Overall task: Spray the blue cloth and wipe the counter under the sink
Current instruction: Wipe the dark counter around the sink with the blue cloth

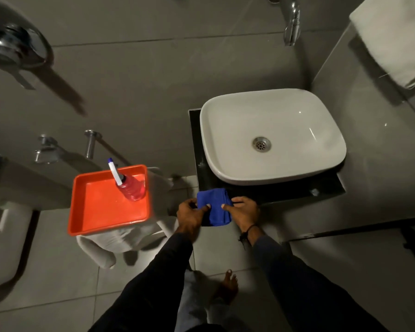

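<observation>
A folded blue cloth (215,207) hangs at the front left corner of the black counter (297,194), held between both hands. My left hand (191,215) pinches its left edge and my right hand (243,212) pinches its right edge. The white basin (271,135) sits on the counter just beyond the cloth. A spray bottle (131,188) with pink liquid and a white and blue nozzle stands in the far right corner of an orange tray (101,209), to the left of my hands.
The orange tray rests on a white plastic stool (106,248). A chrome tap (292,22) juts from the wall above the basin. A white towel (393,37) hangs at the upper right. A toilet (3,224) is at the far left. My bare foot (228,286) stands on the tiled floor.
</observation>
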{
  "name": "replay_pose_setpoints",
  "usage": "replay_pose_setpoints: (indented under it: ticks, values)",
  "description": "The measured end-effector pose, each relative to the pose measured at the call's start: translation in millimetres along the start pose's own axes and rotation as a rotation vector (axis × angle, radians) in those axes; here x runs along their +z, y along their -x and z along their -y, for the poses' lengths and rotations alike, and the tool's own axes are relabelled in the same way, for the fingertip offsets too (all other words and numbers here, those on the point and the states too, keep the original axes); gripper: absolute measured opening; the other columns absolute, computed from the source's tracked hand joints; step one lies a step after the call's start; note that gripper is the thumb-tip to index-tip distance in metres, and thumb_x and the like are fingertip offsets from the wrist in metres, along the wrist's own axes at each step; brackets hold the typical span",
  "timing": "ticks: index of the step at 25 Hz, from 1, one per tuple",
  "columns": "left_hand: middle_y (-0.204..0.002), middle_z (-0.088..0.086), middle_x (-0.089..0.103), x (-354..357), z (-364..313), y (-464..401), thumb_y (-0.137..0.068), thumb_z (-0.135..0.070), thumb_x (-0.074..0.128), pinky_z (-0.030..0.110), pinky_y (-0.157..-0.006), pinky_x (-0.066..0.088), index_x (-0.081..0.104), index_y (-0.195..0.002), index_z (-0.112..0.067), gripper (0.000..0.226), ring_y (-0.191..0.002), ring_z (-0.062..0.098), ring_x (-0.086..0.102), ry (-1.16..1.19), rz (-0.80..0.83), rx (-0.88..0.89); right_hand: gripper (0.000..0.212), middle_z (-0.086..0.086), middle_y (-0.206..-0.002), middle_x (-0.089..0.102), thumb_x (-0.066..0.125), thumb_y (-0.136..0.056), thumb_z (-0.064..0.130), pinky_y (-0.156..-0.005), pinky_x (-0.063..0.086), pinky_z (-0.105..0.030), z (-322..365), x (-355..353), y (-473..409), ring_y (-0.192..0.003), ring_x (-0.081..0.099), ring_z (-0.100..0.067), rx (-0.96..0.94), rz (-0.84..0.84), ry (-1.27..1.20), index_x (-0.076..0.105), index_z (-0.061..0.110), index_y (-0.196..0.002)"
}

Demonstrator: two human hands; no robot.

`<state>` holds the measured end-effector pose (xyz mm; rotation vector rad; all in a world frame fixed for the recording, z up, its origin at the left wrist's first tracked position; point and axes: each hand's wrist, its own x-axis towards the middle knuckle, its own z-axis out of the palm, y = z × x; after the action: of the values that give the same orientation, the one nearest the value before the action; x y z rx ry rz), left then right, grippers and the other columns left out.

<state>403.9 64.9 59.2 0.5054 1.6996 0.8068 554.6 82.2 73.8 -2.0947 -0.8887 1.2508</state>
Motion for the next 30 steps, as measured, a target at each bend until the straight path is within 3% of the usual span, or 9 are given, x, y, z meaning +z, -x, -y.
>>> replay_pose_setpoints:
  ticks: [3,5,7,9,11,14,17,24,30]
  values:
    - [-0.116,0.009,0.067,3,2,3,-0.085,-0.016,0.079,0.028,-0.077,0.059,0.057,-0.112,-0.011,0.035,-0.099,0.021,0.069,-0.091,-0.064,0.094,0.012,-0.007,-0.076,0.072,0.079,-0.082,0.016,-0.066,0.053,-0.027,-3,-12,18,-0.067,0.066,-0.016,-0.259,-0.175,0.061,0.071,0.007,-0.085]
    - [-0.118,0.009,0.059,7,9,11,-0.088,-0.023,0.074,0.034,-0.085,0.056,0.052,-0.116,-0.011,0.038,-0.106,0.024,0.062,-0.413,-0.183,0.311,0.02,0.005,-0.061,0.059,0.074,-0.084,0.025,-0.053,0.043,-0.018,6,-25,26,-0.053,0.05,-0.006,-0.541,-0.272,0.158,0.063,0.014,-0.071]
    - [-0.126,0.013,0.057,12,19,20,-0.092,-0.027,0.062,0.039,-0.1,0.053,0.053,-0.128,-0.008,0.041,-0.116,0.027,0.058,-0.695,-0.246,0.583,0.023,0.011,-0.059,0.051,0.07,-0.084,0.031,-0.053,0.033,-0.009,34,-35,23,-0.055,0.043,-0.004,-0.799,-0.369,0.242,0.059,0.019,-0.068]
    - [-0.152,0.018,0.049,17,31,24,-0.096,-0.018,0.049,0.044,-0.123,0.036,0.045,-0.148,-0.006,0.054,-0.142,0.032,0.047,-0.845,-0.13,0.761,0.015,0.01,-0.066,0.055,0.066,-0.083,0.034,-0.057,0.038,-0.017,70,-39,8,-0.065,0.049,-0.008,-0.958,-0.437,0.286,0.062,0.021,-0.076]
    - [-0.171,0.014,0.013,16,40,20,-0.097,-0.006,0.04,0.044,-0.131,0.007,0.016,-0.162,-0.011,0.069,-0.16,0.03,0.01,-1.089,0.049,0.792,0.022,0.006,-0.082,0.062,0.062,-0.084,0.041,-0.069,0.043,-0.03,101,-35,-11,-0.081,0.057,-0.016,-0.942,-0.431,0.391,0.064,0.024,-0.097]
    - [-0.171,0.005,-0.014,9,48,12,-0.099,-0.006,0.035,0.042,-0.131,-0.007,-0.01,-0.161,-0.02,0.078,-0.158,0.024,-0.015,-1.256,0.187,0.751,0.058,-0.004,-0.127,0.062,0.053,-0.089,0.056,-0.098,0.042,-0.045,108,-25,-37,-0.12,0.055,-0.026,-0.714,-0.269,0.671,0.048,0.023,-0.137]
    - [-0.171,0.003,-0.016,5,44,4,-0.098,-0.008,0.038,0.042,-0.131,-0.004,-0.013,-0.159,-0.023,0.081,-0.158,0.022,-0.015,-1.277,0.215,0.758,0.07,-0.006,-0.145,0.052,0.042,-0.091,0.065,-0.112,0.033,-0.053,95,-18,-52,-0.135,0.046,-0.027,-0.567,-0.179,0.756,0.034,0.025,-0.148]
    - [-0.169,-0.003,-0.015,-6,43,-16,-0.096,-0.001,0.037,0.035,-0.128,-0.007,-0.01,-0.16,-0.025,0.083,-0.158,0.018,-0.013,-1.213,0.258,0.8,0.078,-0.005,-0.159,0.038,0.034,-0.089,0.071,-0.12,0.02,-0.06,89,-15,-59,-0.148,0.034,-0.027,-0.535,-0.17,0.812,0.021,0.03,-0.154]
    - [-0.168,-0.005,-0.01,-23,16,-49,-0.101,-0.026,0.031,0.036,-0.128,-0.001,-0.002,-0.162,-0.023,0.069,-0.157,0.016,-0.01,-1.2,0.266,0.8,0.08,-0.003,-0.157,0.042,0.03,-0.086,0.075,-0.119,0.022,-0.059,89,-14,-59,-0.146,0.037,-0.027,-0.521,-0.21,0.794,0.023,0.031,-0.153]
